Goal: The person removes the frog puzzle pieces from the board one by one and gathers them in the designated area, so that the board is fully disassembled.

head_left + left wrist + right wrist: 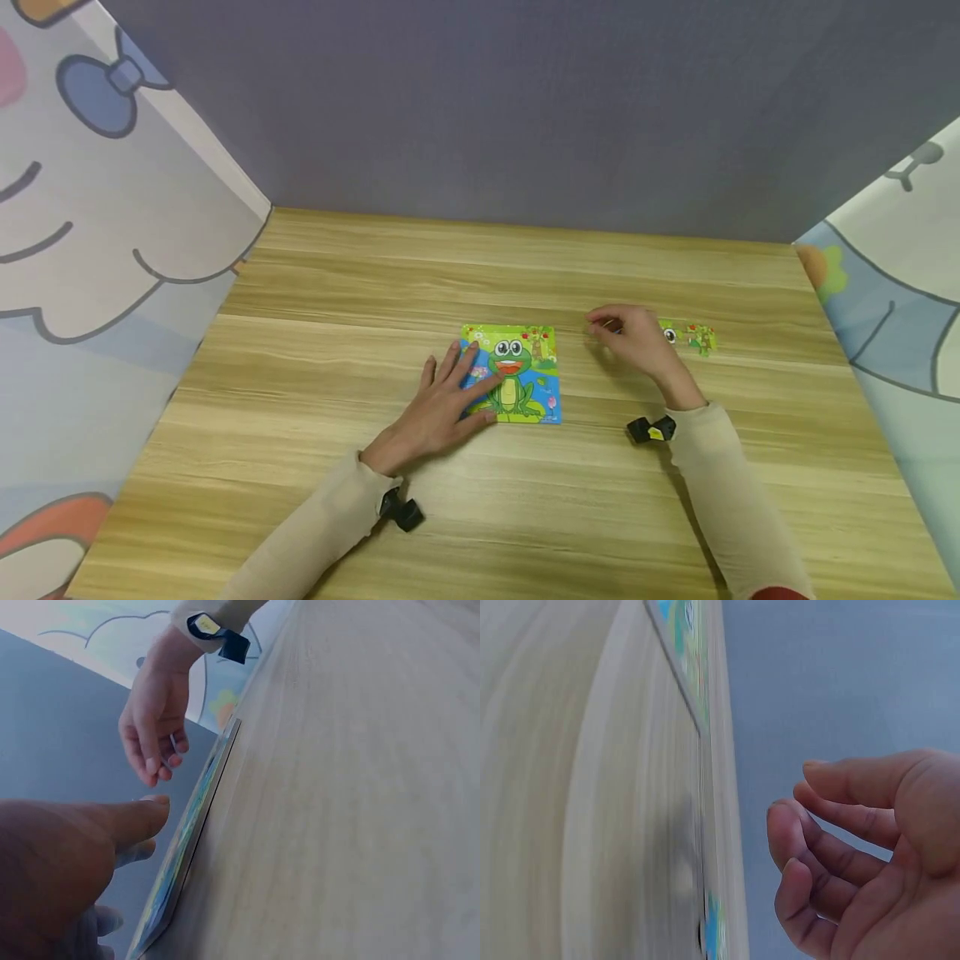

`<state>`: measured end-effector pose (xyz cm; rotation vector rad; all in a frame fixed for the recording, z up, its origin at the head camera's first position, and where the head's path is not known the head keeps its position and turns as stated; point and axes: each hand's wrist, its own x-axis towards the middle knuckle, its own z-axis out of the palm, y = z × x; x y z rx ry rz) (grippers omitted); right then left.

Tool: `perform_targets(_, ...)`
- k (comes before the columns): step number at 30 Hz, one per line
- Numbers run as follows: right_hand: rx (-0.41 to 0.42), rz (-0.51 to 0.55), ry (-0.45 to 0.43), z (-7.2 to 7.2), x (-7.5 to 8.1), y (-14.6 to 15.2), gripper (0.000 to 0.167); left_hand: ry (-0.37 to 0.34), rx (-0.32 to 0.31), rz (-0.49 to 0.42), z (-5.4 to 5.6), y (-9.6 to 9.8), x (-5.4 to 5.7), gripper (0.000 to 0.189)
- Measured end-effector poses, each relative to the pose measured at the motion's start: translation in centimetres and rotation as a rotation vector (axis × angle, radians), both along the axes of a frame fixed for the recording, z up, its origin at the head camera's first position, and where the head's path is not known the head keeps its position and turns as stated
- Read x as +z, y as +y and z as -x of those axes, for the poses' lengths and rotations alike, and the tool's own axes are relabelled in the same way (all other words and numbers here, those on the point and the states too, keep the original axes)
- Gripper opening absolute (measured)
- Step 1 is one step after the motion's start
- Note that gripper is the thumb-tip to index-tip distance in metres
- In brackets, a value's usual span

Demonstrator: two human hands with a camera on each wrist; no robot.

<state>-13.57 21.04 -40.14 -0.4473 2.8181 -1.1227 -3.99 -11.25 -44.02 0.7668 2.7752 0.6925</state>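
A square frog puzzle [542,379], with a green frog on blue and yellow-green, lies flat in its tray near the middle of the table. My left hand [438,414] lies over the puzzle's left side with fingers spread and fairly straight, the thumb near its lower edge. To the right, my right hand [633,340] hangs above the tabletop with loosely bent fingers; in the right wrist view I see nothing between the fingertips. Beside and partly behind that hand lie loose puzzle pieces [701,338] with an eye and tree print. The hand hides some of them.
The wooden table [360,267] meets a grey-blue panel [480,108] at the back. Printed cartoon walls [172,225] stand at left and right. Each wrist carries a small black camera [651,430].
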Motion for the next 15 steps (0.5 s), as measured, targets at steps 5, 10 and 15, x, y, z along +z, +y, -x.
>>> perform_targets(5,0.048,0.013,-0.028,-0.2,0.1,-2.4,0.021,0.022,-0.005,0.019,-0.4,-0.2,-0.2,0.056)
perform_targets(10,0.092,0.067,-0.06,-0.5,0.1,-4.7,0.022,0.029,0.0,0.003,-1.0,-0.6,-0.4,0.057)
perform_targets(15,0.157,0.089,-0.044,-1.0,-0.1,-6.5,0.02,0.018,0.01,-0.013,-1.5,-0.9,-0.4,0.057)
